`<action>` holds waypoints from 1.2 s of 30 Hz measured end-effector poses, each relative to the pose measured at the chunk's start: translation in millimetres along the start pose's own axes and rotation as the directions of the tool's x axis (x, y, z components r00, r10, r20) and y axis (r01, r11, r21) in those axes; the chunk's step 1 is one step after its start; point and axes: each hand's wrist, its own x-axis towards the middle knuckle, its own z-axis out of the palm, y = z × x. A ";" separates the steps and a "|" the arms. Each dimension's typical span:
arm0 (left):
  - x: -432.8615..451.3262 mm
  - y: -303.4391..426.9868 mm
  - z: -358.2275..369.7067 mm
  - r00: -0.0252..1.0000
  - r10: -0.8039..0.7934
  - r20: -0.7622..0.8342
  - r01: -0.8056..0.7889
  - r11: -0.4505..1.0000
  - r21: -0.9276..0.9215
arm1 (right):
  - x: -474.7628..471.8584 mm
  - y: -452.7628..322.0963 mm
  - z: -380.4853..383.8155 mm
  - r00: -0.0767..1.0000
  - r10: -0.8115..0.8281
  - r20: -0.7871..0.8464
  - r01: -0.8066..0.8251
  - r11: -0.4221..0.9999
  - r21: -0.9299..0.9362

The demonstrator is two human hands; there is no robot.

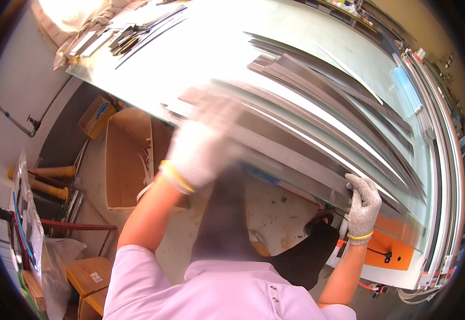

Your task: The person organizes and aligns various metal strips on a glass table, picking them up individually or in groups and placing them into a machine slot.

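Note:
My left hand [206, 146], in a pale knit glove with a yellow cuff edge, is motion-blurred over the left part of several long flat strips. Whether its fingers grip anything is hidden by the blur. A grey flat strip [288, 148] runs from beside that hand to my right hand [363, 204]. The right hand, gloved alike, has its curled fingers on the strip's right end at the near table edge. Farther in, more dark flat strips [312, 88] lie fanned and overlapping on a glass tabletop [220, 48].
A bundle of thin dark pieces [130, 38] lies at the table's far left. Below the left edge stands an open cardboard box [126, 160] with scraps inside. Pale rails [444, 160] line the right side, above an orange panel [392, 250]. Blue-wrapped strips [406, 90] lie beside the rails.

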 end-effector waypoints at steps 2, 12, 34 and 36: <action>4.9 27.8 22.3 0.958 0.222 0.182 -0.206 0.973 -0.102 | 0.5 -3.2 1.3 1.000 0.022 0.005 -0.022 1.000 0.021; -7.2 -70.9 15.4 0.955 -0.187 0.232 0.105 0.940 0.324 | -0.2 -0.1 -0.4 0.999 0.036 0.015 -0.037 0.998 0.055; 38.1 -66.2 -11.4 0.934 0.233 0.271 -0.246 0.969 0.014 | 14.7 29.8 -71.2 0.802 -0.464 0.375 0.584 0.742 -0.329; 44.6 -62.2 -15.6 0.938 0.253 0.239 -0.269 0.962 0.040 | 25.5 30.4 -81.1 0.760 -0.607 0.229 0.638 0.635 -0.435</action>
